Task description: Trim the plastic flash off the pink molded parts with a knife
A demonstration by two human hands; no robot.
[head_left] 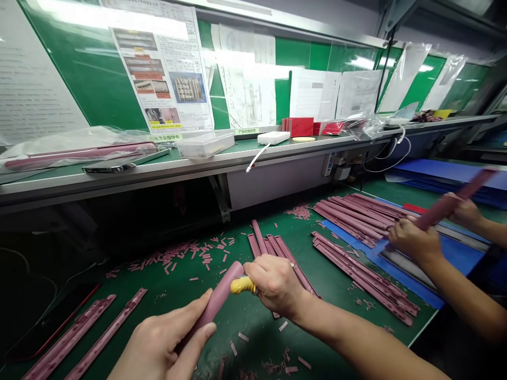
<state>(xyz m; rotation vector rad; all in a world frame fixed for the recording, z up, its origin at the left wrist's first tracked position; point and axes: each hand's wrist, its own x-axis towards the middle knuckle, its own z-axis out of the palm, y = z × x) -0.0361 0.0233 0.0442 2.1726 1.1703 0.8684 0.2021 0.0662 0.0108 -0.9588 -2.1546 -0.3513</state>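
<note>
My left hand (pixel 162 338) is closed around a long pink plastic piece (pixel 218 295), gripping its near end low in the head view. My right hand (pixel 275 285) is closed on a yellow-handled tool (pixel 242 285) whose tip meets the far end of that pink piece. Both hands hover over the green mat (pixel 178 295). Behind my right hand lie a few more pink strips (pixel 269 245).
Small pink trimmings (pixel 178 256) litter the mat. Two long pink strips (pixel 79 332) lie at left beside a dark phone (pixel 51 322). At right, another person's hands (pixel 415 240) hold a pink piece over blue sheets and stacked pink strips (pixel 356 264). A raised shelf (pixel 158 166) runs behind.
</note>
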